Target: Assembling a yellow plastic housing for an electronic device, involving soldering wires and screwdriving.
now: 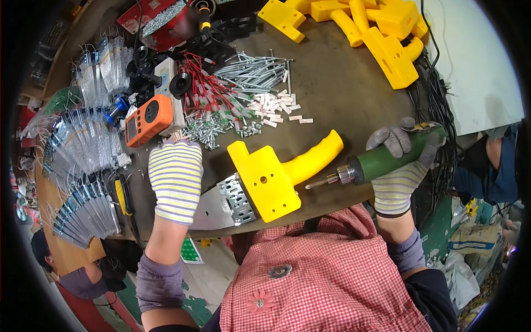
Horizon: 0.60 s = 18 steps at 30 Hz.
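Note:
My right hand (395, 166), in a striped grey-palmed glove, grips a green electric screwdriver (381, 161), its bit pointing left. My left hand (176, 180), in a striped glove, is closed at the edge of a heap of small screws (207, 130). Its fingertips are mostly hidden, so I cannot make out what they hold. Between my hands lies a yellow plastic handle housing (271, 182), its grip toward the upper right. A flat metal blade (207, 209) with a perforated bracket (238, 199) meets the housing's left side and reaches under my left wrist.
Long bolts (251, 73), red wire pieces (202, 83) and small white tabs (274, 105) lie beyond. An orange meter (148, 120) sits on a power strip (168, 77). Metal blades (86, 213) and a yellow cutter (123, 195) are left; yellow housings (390, 58) and black cables (440, 110) right.

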Motion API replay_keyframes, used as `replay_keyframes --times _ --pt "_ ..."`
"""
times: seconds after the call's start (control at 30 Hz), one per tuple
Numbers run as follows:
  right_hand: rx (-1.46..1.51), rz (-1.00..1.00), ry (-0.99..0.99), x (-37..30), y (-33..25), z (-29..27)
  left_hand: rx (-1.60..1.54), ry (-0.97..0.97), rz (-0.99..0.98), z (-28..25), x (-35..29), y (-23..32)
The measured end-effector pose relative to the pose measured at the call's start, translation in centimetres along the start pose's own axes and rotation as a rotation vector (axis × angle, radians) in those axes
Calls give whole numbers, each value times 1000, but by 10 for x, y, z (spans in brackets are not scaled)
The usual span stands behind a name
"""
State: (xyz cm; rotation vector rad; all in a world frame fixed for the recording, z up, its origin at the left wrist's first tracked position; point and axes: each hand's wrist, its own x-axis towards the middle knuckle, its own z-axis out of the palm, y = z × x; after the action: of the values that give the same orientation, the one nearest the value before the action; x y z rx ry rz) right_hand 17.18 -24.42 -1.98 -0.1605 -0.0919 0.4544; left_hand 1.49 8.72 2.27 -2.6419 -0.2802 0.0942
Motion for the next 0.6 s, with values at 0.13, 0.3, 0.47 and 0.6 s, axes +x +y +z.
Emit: replay_keyframes --times 0.13,0.3,0.47,0.6 --pt "-30 -3 17 0 4 3 -553 521 -64 -20 -25 22" --pt "51 86 8 4 14 6 -968 448 -103 -31 -84 73" --pt "62 112 -69 6 10 6 -961 534 -147 -20 -87 92" --pt "57 118 -61 5 12 7 -979 569 -135 -13 -87 94"
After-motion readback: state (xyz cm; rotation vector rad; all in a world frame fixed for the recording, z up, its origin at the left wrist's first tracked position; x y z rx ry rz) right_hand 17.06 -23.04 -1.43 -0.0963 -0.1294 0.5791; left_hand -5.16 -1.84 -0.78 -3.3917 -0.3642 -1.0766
